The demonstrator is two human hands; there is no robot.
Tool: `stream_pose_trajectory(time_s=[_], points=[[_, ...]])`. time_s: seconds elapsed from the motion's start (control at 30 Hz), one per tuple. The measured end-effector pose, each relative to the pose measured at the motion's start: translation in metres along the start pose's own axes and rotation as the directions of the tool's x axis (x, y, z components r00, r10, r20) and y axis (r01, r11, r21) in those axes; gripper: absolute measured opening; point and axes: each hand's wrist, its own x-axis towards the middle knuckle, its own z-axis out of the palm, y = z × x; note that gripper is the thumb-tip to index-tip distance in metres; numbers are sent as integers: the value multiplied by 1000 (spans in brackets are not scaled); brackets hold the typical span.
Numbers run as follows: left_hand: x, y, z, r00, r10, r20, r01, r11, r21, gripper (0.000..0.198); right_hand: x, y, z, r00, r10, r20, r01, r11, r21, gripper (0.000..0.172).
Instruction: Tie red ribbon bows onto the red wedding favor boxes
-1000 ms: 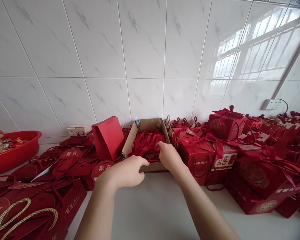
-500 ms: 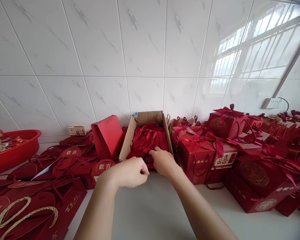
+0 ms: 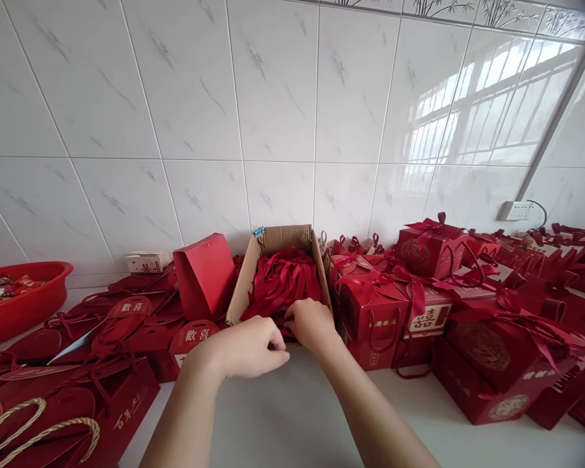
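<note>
A: Where are the red ribbons (image 3: 287, 279)?
B: In the open cardboard box (image 3: 242, 289), straight ahead on the table (image 3: 283, 416), presumably for two-handed reach.
A: Hand states?
B: Right hand (image 3: 312, 323): fingers bent at the ribbons (grip hidden; cannot tell). Left hand (image 3: 253, 348): curled; pinch unconfirmed.

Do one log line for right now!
right hand: at red ribbons | left hand: curled near cardboard box | ribbons: inside box | grips: unclear

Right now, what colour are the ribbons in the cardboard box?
The ribbons are deep red, seen best in the head view.
</note>
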Motion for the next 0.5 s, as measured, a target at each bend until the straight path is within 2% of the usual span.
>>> stream_pose_trajectory(time_s=[0.13, 0.27, 0.33, 0.5], points=[[1, 1, 1, 1000, -8, 1, 8, 1000, -6, 27, 0, 0, 1, 999, 24, -30, -23, 999, 42, 17], [0, -3, 1, 1000, 4, -9, -4, 1000, 17, 25, 1, 5, -1, 986, 22, -167, 9, 983, 183, 17], [0, -7, 1, 997, 8, -71, -8, 1000, 12, 26, 2, 8, -6, 962, 31, -270, 49, 958, 282, 19], [7, -16, 1, 968, 6, -250, -9, 1000, -9, 58, -1, 16, -31, 878, 93, -470, 190, 833, 520, 19]])
